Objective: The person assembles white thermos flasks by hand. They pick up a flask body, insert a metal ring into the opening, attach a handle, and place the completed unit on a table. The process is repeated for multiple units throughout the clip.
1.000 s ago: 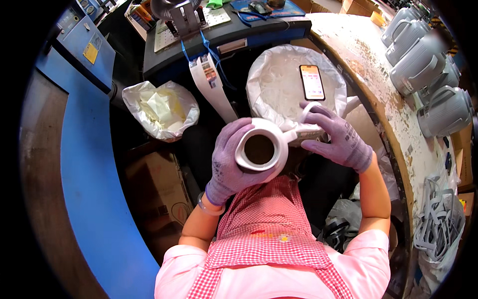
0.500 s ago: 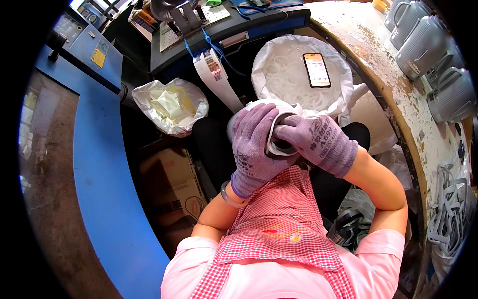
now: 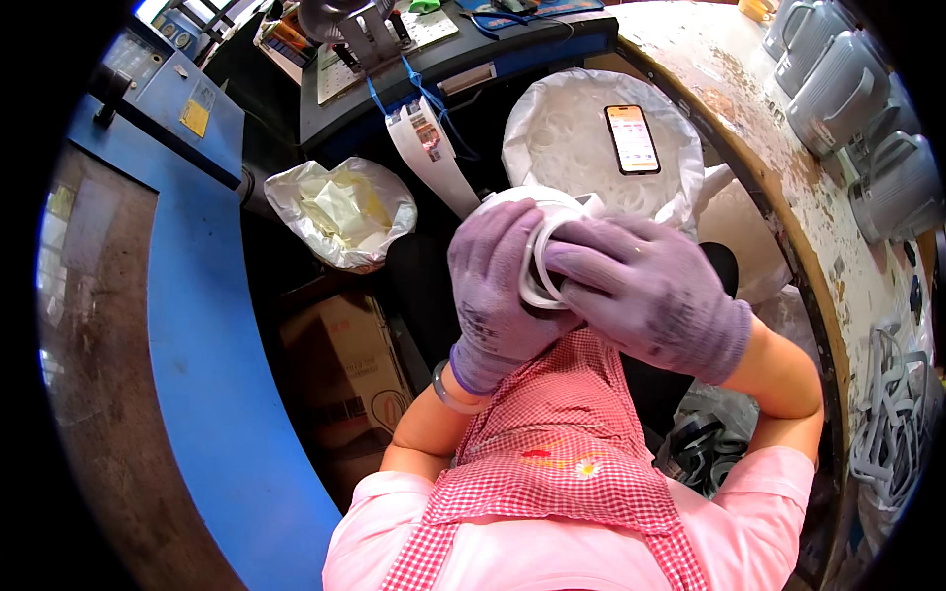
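Both my hands wear purple-grey knit gloves and meet above my lap. My left hand (image 3: 496, 281) is closed round the side of a white, round-mouthed plastic vessel (image 3: 542, 195). Most of the vessel is hidden behind the gloves, so its full shape cannot be made out. A white ring (image 3: 532, 274) stands at its dark opening, between the two hands. My right hand (image 3: 655, 291) bends over the opening from the right, its fingers curled onto the ring's edge; the fingertips are partly hidden inside.
A lined bin of translucent rings (image 3: 562, 138) carries a phone (image 3: 631, 140). Left of it are a smaller lined bin (image 3: 345, 212) and a hanging label strip (image 3: 424, 148). Grey jugs (image 3: 838, 94) and grey handle-like parts (image 3: 892, 424) lie along the worn bench (image 3: 759, 128). A blue machine surface (image 3: 212, 374) borders the left.
My right hand has turned and come nearer, its back now lower and further right. More of the white ring shows at the opening. My left hand keeps its hold, shifted slightly left.
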Action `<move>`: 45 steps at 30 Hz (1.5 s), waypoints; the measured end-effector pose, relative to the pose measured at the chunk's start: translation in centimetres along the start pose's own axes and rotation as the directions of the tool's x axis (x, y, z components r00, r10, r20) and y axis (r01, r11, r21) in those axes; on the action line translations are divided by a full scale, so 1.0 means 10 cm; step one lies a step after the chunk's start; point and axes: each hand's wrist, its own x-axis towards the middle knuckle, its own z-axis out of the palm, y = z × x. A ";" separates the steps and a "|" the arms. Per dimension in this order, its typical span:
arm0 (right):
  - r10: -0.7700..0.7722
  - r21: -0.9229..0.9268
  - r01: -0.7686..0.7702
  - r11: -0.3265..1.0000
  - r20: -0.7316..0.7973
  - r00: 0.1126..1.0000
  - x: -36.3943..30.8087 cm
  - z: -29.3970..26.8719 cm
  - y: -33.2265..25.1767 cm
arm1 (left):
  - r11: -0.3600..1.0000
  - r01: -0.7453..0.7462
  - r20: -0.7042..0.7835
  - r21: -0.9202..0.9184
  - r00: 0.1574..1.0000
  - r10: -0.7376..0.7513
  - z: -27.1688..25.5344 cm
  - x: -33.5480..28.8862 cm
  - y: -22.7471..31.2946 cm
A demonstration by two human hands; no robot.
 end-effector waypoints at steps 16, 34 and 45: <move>0.361 0.120 -0.409 0.905 0.291 0.886 0.07 0.35 0.01 | 0.999 0.026 0.005 -0.040 1.000 -0.025 0.05 -0.03 -0.07; 0.847 0.902 -0.371 0.222 0.011 0.531 -0.42 0.46 0.58 | 0.996 0.036 -0.301 -0.077 0.952 -0.057 -0.68 -0.24 -0.36; 0.613 0.399 -0.505 0.765 -0.213 0.761 0.51 0.99 1.38 | 0.891 0.452 0.167 0.037 0.877 -0.451 0.11 -1.66 -0.75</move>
